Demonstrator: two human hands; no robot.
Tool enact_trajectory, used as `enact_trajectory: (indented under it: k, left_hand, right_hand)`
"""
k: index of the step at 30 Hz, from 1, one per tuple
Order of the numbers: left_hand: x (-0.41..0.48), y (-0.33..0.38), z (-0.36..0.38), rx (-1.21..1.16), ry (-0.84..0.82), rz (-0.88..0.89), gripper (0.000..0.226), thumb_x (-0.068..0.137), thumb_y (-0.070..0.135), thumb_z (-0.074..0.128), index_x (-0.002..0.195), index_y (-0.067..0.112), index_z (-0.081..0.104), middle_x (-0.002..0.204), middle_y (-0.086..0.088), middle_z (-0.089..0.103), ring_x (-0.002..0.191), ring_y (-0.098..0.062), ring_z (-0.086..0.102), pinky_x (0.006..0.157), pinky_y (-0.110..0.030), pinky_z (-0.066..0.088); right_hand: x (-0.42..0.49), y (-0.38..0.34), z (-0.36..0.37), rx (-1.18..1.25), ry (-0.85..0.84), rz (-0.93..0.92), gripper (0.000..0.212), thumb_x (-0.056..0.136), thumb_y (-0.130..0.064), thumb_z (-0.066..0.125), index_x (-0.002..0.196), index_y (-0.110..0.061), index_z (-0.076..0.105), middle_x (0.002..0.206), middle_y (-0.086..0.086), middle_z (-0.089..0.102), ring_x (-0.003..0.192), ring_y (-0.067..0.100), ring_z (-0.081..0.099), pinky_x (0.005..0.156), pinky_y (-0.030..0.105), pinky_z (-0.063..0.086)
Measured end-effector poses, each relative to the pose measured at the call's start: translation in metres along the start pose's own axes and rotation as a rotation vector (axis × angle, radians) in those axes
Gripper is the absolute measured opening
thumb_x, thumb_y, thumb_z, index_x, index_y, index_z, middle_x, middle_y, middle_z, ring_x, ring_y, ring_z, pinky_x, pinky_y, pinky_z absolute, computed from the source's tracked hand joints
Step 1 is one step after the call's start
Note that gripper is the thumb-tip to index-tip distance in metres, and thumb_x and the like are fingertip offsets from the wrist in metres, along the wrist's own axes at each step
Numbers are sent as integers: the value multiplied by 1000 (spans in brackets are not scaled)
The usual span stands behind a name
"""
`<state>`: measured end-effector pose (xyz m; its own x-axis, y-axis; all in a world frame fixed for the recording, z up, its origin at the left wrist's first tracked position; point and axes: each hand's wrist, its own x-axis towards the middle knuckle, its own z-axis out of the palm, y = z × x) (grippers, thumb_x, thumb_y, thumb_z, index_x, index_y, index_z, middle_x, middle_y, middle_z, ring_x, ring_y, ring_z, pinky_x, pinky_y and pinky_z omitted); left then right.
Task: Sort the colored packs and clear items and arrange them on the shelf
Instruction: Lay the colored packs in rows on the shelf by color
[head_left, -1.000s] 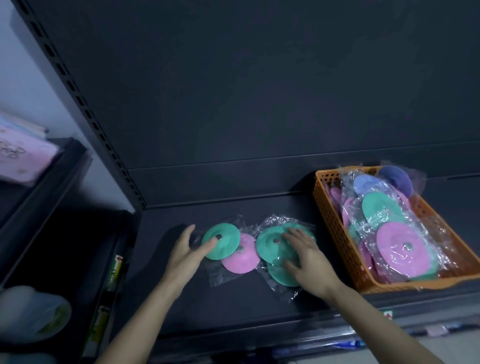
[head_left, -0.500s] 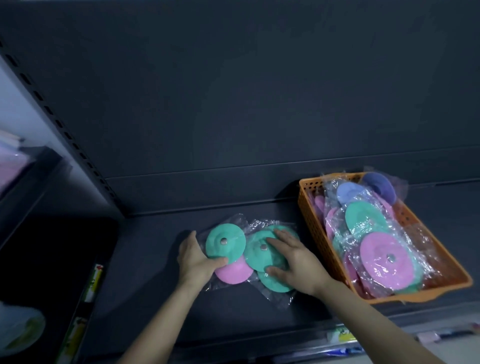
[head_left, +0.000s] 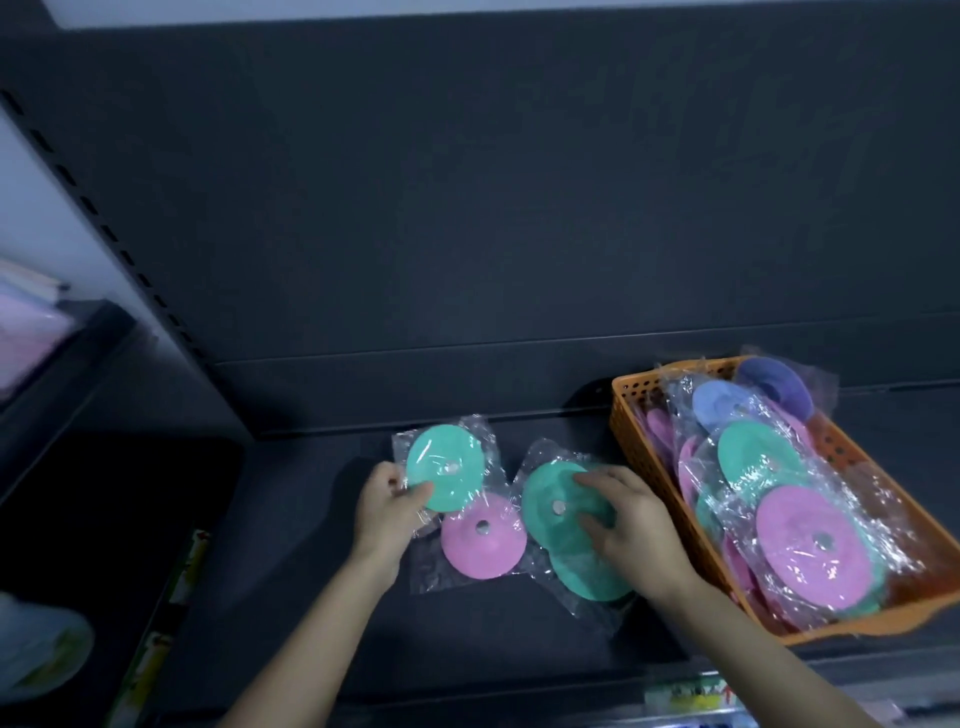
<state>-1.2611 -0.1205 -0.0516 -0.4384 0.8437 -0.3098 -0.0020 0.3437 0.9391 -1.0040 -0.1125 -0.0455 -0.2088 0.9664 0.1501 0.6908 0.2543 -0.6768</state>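
Observation:
Two clear plastic packs of round discs lie on the dark shelf. The left pack holds a green disc above a pink disc; my left hand pinches its left edge at the green disc. The right pack holds two green discs; my right hand grips it from the right, thumb and fingers on the upper disc. An orange basket at the right is piled with several more packs of green, pink and blue discs.
The shelf's dark back panel rises behind the packs. A slotted upright marks the left end, with a neighbouring shelf and pink items beyond. Price labels run along the front edge.
My left hand has closed on the left pack's edge and pulled the pack apart from the right one. My right hand now grips the right pack instead of resting on it. The camera has moved closer.

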Motion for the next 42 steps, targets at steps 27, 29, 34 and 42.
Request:
enact_trajectory:
  k: [27,29,34,42]
  left_hand:
    - [3,-9,-29,-213,-191,28,32,78,-6,68,104,10,58,100,-8,72,88,-22,70,75,-35,55]
    - [7,-9,-34,-224,-190,25,32,80,-6,67,105,10,57,102,-10,71,91,-24,69,80,-40,54]
    - [12,-12,-38,-238,-209,17,35,80,-7,65,112,4,55,108,-16,69,98,-33,66,89,-50,51]
    - [15,-13,-37,-219,-209,14,27,82,-7,64,106,3,56,107,-20,68,97,-36,66,90,-54,50]
  right_hand:
    - [13,-40,30,-351,-73,129,44,88,-28,58,127,-8,55,135,17,47,126,33,40,107,35,32]
    - [5,-24,22,-483,-102,243,50,91,-36,53,133,-10,47,139,16,42,128,34,36,107,39,32]
    - [-15,-2,19,-442,-251,284,65,94,-46,45,148,-18,24,150,13,29,131,34,35,108,34,29]
    - [1,-6,21,-279,-67,321,64,90,-45,55,137,-4,40,138,19,46,127,34,43,104,36,37]
